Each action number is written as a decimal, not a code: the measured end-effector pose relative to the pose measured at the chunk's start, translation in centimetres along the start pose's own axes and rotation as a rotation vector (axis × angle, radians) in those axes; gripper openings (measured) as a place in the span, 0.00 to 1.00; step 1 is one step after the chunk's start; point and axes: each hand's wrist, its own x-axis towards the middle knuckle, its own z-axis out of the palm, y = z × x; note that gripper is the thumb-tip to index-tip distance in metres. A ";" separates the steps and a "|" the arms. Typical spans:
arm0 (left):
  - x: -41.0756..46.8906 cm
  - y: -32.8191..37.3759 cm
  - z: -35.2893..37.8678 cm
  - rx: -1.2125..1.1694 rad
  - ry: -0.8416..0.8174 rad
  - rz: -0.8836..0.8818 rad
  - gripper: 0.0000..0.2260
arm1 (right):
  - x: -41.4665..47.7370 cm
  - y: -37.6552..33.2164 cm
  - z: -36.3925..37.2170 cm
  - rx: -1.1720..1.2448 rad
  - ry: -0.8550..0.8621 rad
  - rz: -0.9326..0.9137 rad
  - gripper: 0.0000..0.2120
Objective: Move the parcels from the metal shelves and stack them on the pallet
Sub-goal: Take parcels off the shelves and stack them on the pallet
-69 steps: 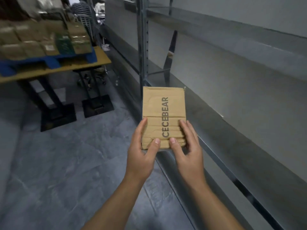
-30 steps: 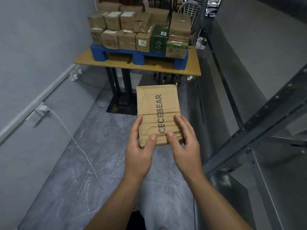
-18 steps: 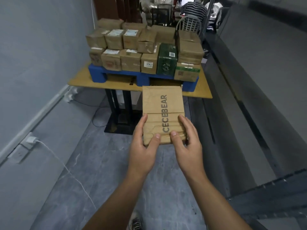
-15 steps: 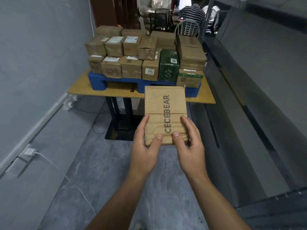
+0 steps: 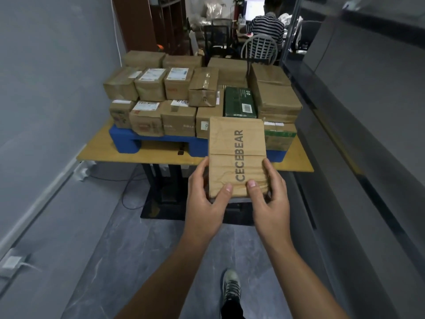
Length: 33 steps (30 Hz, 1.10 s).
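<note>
Cardboard parcel, likely light and stiff: your left hand and right hand grip its near corners, thumbs on top, holding it just short of the blue pallet. Keep that corner hold.

We see through one wide-angle camera worn on the head, facing forward and down; the held parcel sits close at frame centre; the blue pallet lies farther off, centre left; floor fills the bottom.
</note>
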 end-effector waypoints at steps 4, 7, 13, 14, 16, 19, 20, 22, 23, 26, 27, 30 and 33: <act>7.5 -1.2 2.6 0.028 0.034 0.026 0.29 | 8.1 1.6 1.1 0.005 0.017 -0.037 0.25; 13.3 -1.9 4.7 0.029 0.068 0.033 0.28 | 14.3 2.4 1.7 -0.024 0.008 -0.034 0.25; 22.6 -2.7 8.1 0.009 0.106 0.020 0.25 | 24.8 4.7 3.6 -0.050 -0.038 -0.011 0.30; 23.7 -3.0 8.5 0.008 0.104 0.007 0.25 | 26.0 4.9 3.9 -0.037 -0.051 0.009 0.31; 25.9 -3.5 9.2 0.009 0.108 -0.025 0.26 | 27.9 5.2 4.5 -0.024 -0.065 0.037 0.30; 29.0 -4.5 9.8 0.025 0.129 -0.084 0.30 | 30.3 5.8 5.6 -0.034 -0.067 0.065 0.27; 29.8 -4.8 9.9 0.025 0.138 -0.104 0.31 | 31.0 6.0 6.1 -0.039 -0.066 0.076 0.27; 31.2 -5.4 10.0 0.038 0.149 -0.129 0.29 | 32.1 6.6 7.1 -0.053 -0.054 0.103 0.27; 31.8 -5.6 10.1 0.050 0.147 -0.135 0.28 | 32.5 6.9 7.7 -0.065 -0.044 0.119 0.27; 33.1 -6.1 10.0 0.075 0.111 -0.164 0.24 | 33.3 7.6 8.8 -0.097 -0.006 0.160 0.27; 33.5 -6.2 10.0 0.088 0.100 -0.175 0.24 | 33.6 7.7 9.2 -0.101 0.007 0.170 0.27; 34.7 -6.7 9.9 0.128 0.067 -0.189 0.25 | 34.5 7.9 10.1 -0.102 0.042 0.189 0.26; 35.6 -6.9 9.8 0.139 0.038 -0.208 0.29 | 35.3 8.0 10.8 -0.101 0.078 0.201 0.25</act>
